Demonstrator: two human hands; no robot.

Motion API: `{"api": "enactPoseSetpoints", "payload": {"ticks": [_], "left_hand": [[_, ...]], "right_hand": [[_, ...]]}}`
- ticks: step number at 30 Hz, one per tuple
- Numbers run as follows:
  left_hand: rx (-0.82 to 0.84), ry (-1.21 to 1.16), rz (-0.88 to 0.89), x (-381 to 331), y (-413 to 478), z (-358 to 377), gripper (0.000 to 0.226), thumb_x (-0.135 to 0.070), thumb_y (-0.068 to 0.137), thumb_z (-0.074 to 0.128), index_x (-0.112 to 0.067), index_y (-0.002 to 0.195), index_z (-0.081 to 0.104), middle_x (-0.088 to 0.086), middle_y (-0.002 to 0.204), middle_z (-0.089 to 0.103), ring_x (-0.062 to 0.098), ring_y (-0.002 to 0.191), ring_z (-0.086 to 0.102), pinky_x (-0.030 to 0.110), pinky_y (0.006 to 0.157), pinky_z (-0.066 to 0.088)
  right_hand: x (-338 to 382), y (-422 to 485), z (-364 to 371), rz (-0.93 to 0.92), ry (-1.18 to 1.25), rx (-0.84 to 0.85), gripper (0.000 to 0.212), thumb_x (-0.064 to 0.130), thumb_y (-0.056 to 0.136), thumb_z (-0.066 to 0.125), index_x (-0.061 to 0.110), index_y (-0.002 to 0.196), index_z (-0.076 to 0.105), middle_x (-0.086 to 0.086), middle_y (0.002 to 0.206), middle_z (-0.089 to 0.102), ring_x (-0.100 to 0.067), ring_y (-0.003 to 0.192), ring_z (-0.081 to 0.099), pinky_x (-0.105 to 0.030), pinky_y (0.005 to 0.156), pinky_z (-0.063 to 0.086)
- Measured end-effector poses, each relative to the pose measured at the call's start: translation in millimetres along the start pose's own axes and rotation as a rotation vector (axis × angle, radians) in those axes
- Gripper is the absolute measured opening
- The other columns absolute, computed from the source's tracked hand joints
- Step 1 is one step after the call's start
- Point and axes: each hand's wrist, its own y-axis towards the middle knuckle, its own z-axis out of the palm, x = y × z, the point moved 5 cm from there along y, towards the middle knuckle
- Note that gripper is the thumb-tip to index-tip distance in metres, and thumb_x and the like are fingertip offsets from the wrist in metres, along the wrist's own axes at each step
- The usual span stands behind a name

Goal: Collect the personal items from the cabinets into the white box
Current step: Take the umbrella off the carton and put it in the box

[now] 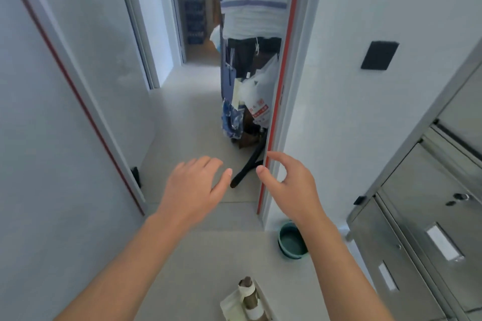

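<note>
Left hand (194,187) out front at centre frame, palm down, fingers spread and relaxed, holding nothing. Right hand (289,185) just beside it, fingers loosely curled, empty. Its index tip is at the edge of the door frame (288,73); contact or not, can't tell. Steel cabinets (417,216) fill the lower right, doors closed, white labels on two. Cart (247,60) in the hallway past the doorway, upper centre, with white linens (254,13) stacked on top and a plastic bag (260,91) hanging off its side. Teal basin (290,241) on the floor below the right wrist. Black wall plate (379,55) upper right.
</note>
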Motion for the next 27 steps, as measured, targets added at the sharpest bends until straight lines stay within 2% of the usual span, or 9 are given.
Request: {"api": "enactPoseSetpoints", "payload": {"ticks": [7,13,16,19,22,25,27], "left_hand": [[-0.064,0.061,-0.222,-11,-47,-40,0.056,-0.057,0.096,0.023,-0.022,0.113,0.064,-0.004,0.109,0.068,0.022,0.102,0.063,0.037,0.085,0.045],[-0.093,0.096,-0.503,-9,-142,-72,0.061,-0.059,0.092,0.020,-0.023,0.112,0.065,-0.003,0.111,0.069,0.024,0.104,0.064,0.036,0.088,0.046],[-0.144,0.159,-0.679,1,-211,-105,0.062,-0.060,0.090,0.020,-0.024,0.112,0.066,-0.003,0.112,0.070,0.024,0.104,0.065,0.036,0.089,0.047],[-0.216,0.256,-0.841,6,-284,-148,0.060,-0.060,0.090,0.021,-0.026,0.112,0.066,-0.007,0.113,0.069,0.023,0.103,0.065,0.035,0.087,0.046],[-0.289,0.322,-0.950,5,-352,-190,0.060,-0.060,0.091,0.021,-0.025,0.112,0.066,-0.008,0.113,0.069,0.022,0.101,0.066,0.036,0.088,0.047],[-0.372,0.390,-1.034,2,-413,-227,0.051,-0.057,0.093,0.029,-0.026,0.110,0.066,-0.010,0.110,0.069,0.022,0.095,0.066,0.033,0.081,0.045],[-0.395,0.436,-1.059,-1,-450,-250,0.045,-0.054,0.095,0.034,-0.026,0.109,0.066,-0.009,0.107,0.070,0.023,0.090,0.066,0.031,0.076,0.043]], "right_hand": [[35,-10,-7,-0.185,0.049,0.155,0.052,0.054,0.092,0.063,0.032,0.139,0.058,0.017,0.138,0.059,-0.002,0.132,0.047,-0.021,0.105,0.035],[70,-49,36,-0.336,0.127,0.375,0.052,0.049,0.092,0.068,0.025,0.137,0.061,0.009,0.137,0.062,-0.008,0.132,0.049,-0.012,0.101,0.029],[110,-89,68,-0.430,0.185,0.518,0.050,0.043,0.091,0.072,0.019,0.135,0.064,0.004,0.136,0.065,-0.013,0.131,0.054,-0.015,0.104,0.032],[163,-139,95,-0.542,0.258,0.636,0.050,0.039,0.090,0.074,0.015,0.133,0.065,0.000,0.135,0.066,-0.017,0.130,0.056,-0.028,0.112,0.037],[218,-195,108,-0.669,0.305,0.734,0.051,0.040,0.090,0.073,0.017,0.135,0.064,0.001,0.137,0.065,-0.015,0.132,0.055,-0.024,0.113,0.035],[266,-251,117,-0.789,0.327,0.826,0.053,0.045,0.091,0.071,0.021,0.137,0.062,0.002,0.139,0.063,-0.014,0.133,0.054,-0.030,0.114,0.037],[295,-287,121,-0.844,0.351,0.857,0.053,0.047,0.090,0.071,0.024,0.137,0.062,0.003,0.138,0.064,-0.014,0.132,0.055,-0.030,0.112,0.038]]}}
